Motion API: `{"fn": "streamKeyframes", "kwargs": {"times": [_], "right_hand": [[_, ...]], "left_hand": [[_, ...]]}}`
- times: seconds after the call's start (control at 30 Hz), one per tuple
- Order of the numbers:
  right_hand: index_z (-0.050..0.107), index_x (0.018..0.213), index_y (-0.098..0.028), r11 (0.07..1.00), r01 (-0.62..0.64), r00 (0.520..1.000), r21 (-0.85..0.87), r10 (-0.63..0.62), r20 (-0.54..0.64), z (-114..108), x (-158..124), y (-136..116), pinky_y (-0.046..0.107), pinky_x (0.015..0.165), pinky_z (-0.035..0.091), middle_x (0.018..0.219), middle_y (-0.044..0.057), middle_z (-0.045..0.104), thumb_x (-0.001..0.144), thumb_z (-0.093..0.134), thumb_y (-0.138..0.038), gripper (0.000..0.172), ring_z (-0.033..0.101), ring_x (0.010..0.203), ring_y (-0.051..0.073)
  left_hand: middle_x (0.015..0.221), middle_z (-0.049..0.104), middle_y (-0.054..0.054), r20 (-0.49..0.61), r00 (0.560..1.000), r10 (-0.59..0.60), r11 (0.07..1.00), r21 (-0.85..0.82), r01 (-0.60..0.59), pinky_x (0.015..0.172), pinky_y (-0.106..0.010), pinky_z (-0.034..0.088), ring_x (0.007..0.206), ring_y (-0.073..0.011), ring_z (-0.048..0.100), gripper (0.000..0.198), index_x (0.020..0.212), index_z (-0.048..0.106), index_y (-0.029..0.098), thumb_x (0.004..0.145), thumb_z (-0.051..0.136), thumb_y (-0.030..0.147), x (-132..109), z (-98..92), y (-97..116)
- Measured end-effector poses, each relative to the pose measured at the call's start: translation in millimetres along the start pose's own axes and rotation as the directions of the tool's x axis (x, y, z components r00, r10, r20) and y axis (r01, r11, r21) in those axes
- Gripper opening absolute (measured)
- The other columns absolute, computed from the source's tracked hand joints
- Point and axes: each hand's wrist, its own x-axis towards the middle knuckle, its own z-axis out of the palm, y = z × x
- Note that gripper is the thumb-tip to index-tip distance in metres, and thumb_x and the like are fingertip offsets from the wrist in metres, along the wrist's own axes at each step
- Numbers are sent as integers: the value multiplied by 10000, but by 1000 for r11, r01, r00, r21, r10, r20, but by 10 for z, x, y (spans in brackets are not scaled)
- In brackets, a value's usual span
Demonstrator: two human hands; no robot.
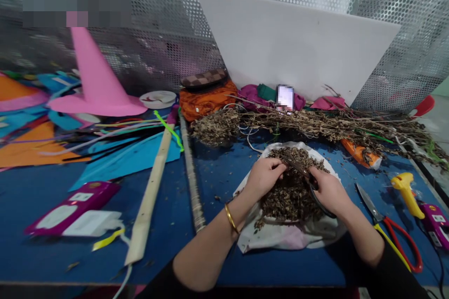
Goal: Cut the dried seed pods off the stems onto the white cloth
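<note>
A white bag point(256, 238) lies spread on the table with a heap of dried brown plant bits point(287, 201) in it. My left hand point(264, 175) is closed over the far side of the heap, thumb and fingers pinched together; what they hold seems to be dried plant, but it blends into the heap. My right hand point(329, 191) grips dark-handled scissors point(321, 203). Their blades point left over the heap, toward my left fingertips. Whether the blades are apart cannot be made out.
Long dried stems point(315, 119) lie behind the bag. Red-and-yellow-handled shears point(396, 238), a yellow glue gun point(407, 194) and a purple power strip point(437, 226) are on the right. To the left are a flat wooden stick point(150, 201), a round pole point(191, 173) and a pink cone hat point(94, 74).
</note>
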Motion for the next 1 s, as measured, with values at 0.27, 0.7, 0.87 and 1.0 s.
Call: {"fn": "streamKeyframes", "kwargs": {"times": [0.27, 0.7, 0.87, 1.0], "right_hand": [[499, 1038, -204, 995, -8, 1000, -98, 9, 6, -4, -16, -26, 239, 612, 277, 943, 58, 614, 838, 495, -262, 208, 558, 772, 160], [495, 1030, -212, 990, -3, 999, -143, 10, 47, -3, -2, -36, 246, 600, 277, 932, 58, 621, 859, 472, -281, 186, 577, 781, 172], [489, 1070, -210, 986, -10, 999, -167, 17, 41, 10, -6, -41, 247, 600, 282, 961, 63, 622, 857, 461, -263, 222, 586, 792, 172], [500, 1029, -210, 987, 8, 999, -161, 0, 46, 22, 4, -18, 250, 592, 271, 925, 59, 634, 845, 460, -227, 189, 591, 773, 172]], "left_hand": [[413, 455, 40, 32, 999, -5, 995, -95, 8, 493, -251, 271, 461, -111, 409, 339, 449, 530, 182, 717, 508, 388, 3, 29, 13], [433, 455, 36, 69, 997, -38, 990, -131, 46, 490, -254, 255, 447, -103, 383, 327, 463, 529, 178, 690, 502, 412, 28, 35, -28], [422, 452, 33, 77, 996, -38, 993, -106, 47, 489, -255, 247, 443, -104, 381, 338, 446, 530, 178, 686, 512, 416, 24, 43, -13], [433, 473, 31, 83, 996, -33, 993, -114, 42, 495, -250, 259, 451, -102, 390, 337, 446, 530, 178, 695, 514, 405, 28, 46, -22]]}}
